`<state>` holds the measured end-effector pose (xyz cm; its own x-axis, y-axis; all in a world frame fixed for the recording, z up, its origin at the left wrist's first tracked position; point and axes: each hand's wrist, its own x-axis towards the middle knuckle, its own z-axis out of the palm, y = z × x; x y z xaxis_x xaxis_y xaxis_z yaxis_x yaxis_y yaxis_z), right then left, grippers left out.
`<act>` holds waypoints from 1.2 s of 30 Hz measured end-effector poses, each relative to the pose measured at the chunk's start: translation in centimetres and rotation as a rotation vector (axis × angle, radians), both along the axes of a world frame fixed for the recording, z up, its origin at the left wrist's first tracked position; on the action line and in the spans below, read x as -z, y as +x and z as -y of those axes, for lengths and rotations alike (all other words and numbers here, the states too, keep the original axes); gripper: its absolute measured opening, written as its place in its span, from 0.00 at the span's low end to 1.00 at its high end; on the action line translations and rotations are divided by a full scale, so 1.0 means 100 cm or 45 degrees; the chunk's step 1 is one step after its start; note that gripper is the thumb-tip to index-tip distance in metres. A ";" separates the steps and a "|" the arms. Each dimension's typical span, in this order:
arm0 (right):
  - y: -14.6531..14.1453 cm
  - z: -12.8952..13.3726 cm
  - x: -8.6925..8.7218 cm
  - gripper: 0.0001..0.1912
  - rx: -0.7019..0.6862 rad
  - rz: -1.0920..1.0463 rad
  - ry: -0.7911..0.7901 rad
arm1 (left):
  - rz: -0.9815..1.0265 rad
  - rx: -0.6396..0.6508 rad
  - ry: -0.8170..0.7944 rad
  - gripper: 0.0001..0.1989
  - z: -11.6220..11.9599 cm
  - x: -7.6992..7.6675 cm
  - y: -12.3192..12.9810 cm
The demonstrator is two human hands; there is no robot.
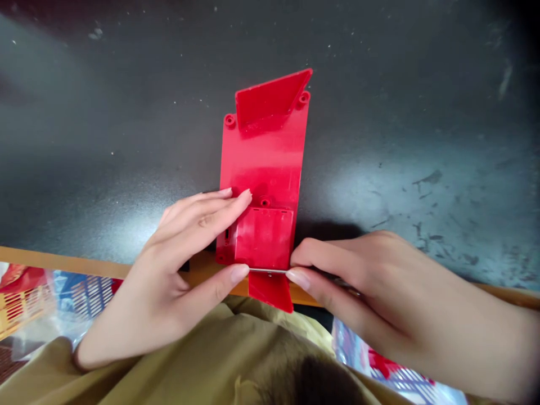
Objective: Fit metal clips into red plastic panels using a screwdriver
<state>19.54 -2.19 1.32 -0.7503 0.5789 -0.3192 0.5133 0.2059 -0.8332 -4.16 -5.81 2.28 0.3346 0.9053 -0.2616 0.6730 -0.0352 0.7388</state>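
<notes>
Red plastic part (261, 163): lying on the dark bench (126, 112) at its near side, the lower end reaching over the orange-brown edge strip (63, 259); a slanted flap (270, 104) is standing at the far end, and another flap (272, 292) is showing beyond the edge.
Left hand (189, 242): grip spanning the part, fingers resting on its left side, thumb touching the near edge beside the metal strip's tip.
Right hand (358, 281): grip pinching the thin metal strip (268, 271) between thumb and index finger, beside the part's lower right corner.
Metal strip: running crosswise between the two thumbs, just along the near side of the raised rectangular section (264, 239).
Below the bench, left: a yellow basket (17, 306) and a blue basket (86, 295) are sitting side by side.
Below, right: a slatted basket (415, 379) is showing beside red pieces (382, 363).
</notes>
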 end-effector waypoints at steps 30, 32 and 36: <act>0.003 -0.012 -0.004 0.19 0.160 -0.002 -0.318 | 0.142 0.011 -0.178 0.25 -0.006 -0.005 -0.005; 0.005 -0.013 -0.005 0.17 0.169 -0.048 -0.309 | 0.170 0.008 -0.153 0.26 -0.005 -0.004 -0.007; 0.006 -0.010 -0.001 0.11 0.106 -0.161 -0.184 | 0.174 0.005 -0.105 0.28 -0.001 -0.003 -0.008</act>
<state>20.11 -1.18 1.45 -0.7415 0.5954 -0.3093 0.4127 0.0412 -0.9099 -4.92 -5.71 2.59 0.3758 0.8813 -0.2865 0.5660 0.0265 0.8240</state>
